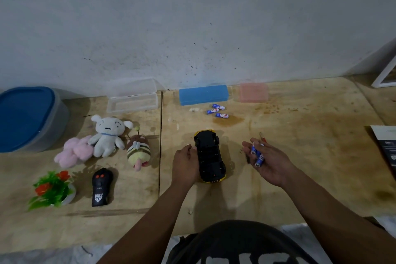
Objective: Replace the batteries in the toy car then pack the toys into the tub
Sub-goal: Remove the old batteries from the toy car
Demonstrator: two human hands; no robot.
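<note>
The yellow toy car (pixel 211 156) lies upside down on the wooden table, its black underside facing up. My left hand (pixel 186 163) grips the car's left side. My right hand (pixel 265 159) is palm up to the right of the car, cupping three blue and white batteries (pixel 258 155). Three more batteries (pixel 218 111) lie loose beyond the car. A tub with a blue lid (pixel 27 118) stands at the far left. A white plush dog (pixel 108 135), a pink plush (pixel 74 152), a striped bee plush (pixel 138 152) and a black remote control (pixel 102 187) lie left of the car.
A small artificial plant (pixel 52 189) sits at the front left. Along the wall stand an open clear box (pixel 132 98), a blue box (pixel 203 94) and a pink box (pixel 254 92). A red-handled tool (pixel 262 136) pokes out behind my right hand. A booklet (pixel 385 146) lies at the right edge.
</note>
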